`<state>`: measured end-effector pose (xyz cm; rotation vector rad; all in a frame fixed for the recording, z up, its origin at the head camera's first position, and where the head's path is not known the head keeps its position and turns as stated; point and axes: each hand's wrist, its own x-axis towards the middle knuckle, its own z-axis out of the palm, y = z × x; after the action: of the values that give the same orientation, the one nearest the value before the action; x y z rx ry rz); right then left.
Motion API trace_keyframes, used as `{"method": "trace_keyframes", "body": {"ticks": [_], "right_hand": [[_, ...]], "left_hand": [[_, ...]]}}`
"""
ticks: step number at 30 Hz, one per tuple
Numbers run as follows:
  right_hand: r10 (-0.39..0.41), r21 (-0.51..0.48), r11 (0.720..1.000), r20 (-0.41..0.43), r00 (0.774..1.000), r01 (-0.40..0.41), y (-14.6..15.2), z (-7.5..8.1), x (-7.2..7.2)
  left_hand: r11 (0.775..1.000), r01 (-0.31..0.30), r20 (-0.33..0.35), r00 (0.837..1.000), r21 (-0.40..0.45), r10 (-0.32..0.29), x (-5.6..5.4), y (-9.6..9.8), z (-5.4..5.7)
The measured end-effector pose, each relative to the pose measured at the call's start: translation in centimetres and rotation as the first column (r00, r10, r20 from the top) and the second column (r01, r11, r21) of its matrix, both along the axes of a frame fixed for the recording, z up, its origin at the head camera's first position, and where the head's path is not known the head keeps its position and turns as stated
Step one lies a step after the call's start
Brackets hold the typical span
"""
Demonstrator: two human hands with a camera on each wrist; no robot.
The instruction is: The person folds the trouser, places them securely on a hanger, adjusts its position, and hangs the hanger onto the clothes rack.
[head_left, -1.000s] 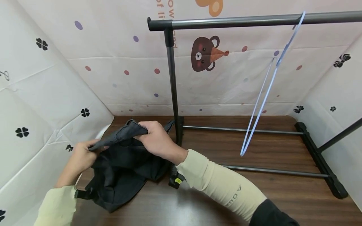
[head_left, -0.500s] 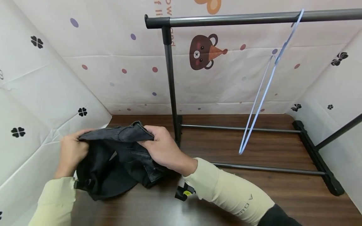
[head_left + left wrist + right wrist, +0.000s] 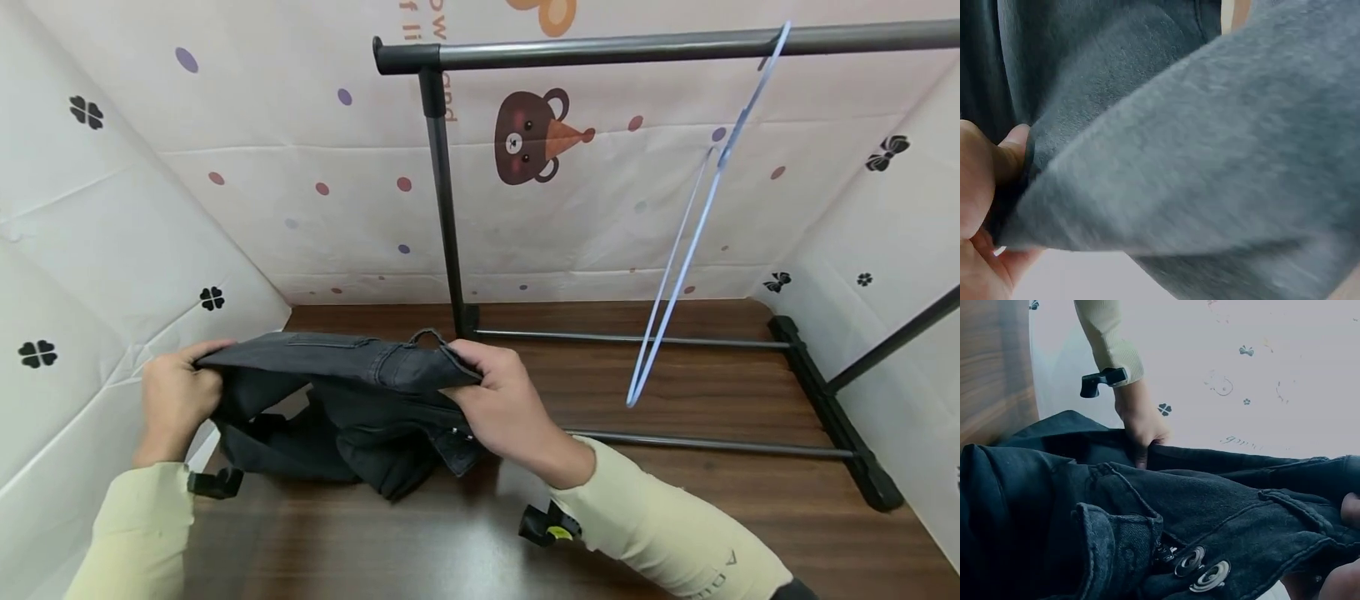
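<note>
Dark grey jeans [image 3: 360,433] hang between my two hands, waistband [image 3: 330,354] stretched sideways. My left hand [image 3: 176,396] grips the left end of the waistband with the thumb on top; the left wrist view shows the same hand [image 3: 985,194] pinching a fold of the dark cloth. Toward the middle, my right hand [image 3: 506,404] pinches the other end, beside a belt loop [image 3: 427,336]. In the right wrist view, metal buttons [image 3: 1211,576] and a zip show at the open front, and right fingers [image 3: 1342,584] hold the edge at the right.
A black metal clothes rack [image 3: 442,192] stands behind the hands, its top rail [image 3: 600,48] running right. One light blue hanger [image 3: 693,225] hangs from that rail. Below lies a brown wood-look floor [image 3: 337,542], with printed white sheets [image 3: 322,225] around as walls.
The hands have moved apart, the right hand going right and the left hand slightly left and up. The waistband, bunched before, is now stretched out between them.
</note>
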<state>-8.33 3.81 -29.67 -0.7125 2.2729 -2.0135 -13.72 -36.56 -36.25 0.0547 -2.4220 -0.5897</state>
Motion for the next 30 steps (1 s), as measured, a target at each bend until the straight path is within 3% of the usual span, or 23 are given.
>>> {"method": "trace_keyframes", "body": {"ticks": [7,11,14,18,23,30], "right_hand": [[-0.061,-0.06,0.997,-0.119,0.991,0.054,2.2,-0.5,1.6],[-0.122,-0.079,0.991,-0.17,0.978,0.11,3.4,-0.8,2.7],[-0.162,-0.075,0.986,-0.218,0.962,0.149,4.4,-1.0,3.5],[-0.181,-0.074,0.983,-0.312,0.932,0.166,5.7,-1.3,4.3],[-0.185,-0.086,0.983,-0.412,0.892,0.164,7.4,-2.4,4.7],[-0.147,-0.152,0.984,-0.435,0.888,0.088,10.1,-3.9,5.0]], "left_hand": [[1.0,-0.005,-0.071,0.997,-0.018,0.003,-0.3,0.4,0.3],[0.999,0.023,-0.131,0.991,-0.041,-0.028,-0.6,0.7,0.5],[0.998,0.035,-0.166,0.985,-0.049,-0.042,-0.8,1.0,0.6],[0.998,0.034,-0.161,0.986,-0.058,-0.043,-1.0,1.3,0.7],[0.998,0.005,-0.137,0.99,-0.055,-0.013,-1.0,1.4,0.5],[0.998,-0.04,-0.151,0.988,-0.051,0.032,-1.6,1.0,-0.3]]}}
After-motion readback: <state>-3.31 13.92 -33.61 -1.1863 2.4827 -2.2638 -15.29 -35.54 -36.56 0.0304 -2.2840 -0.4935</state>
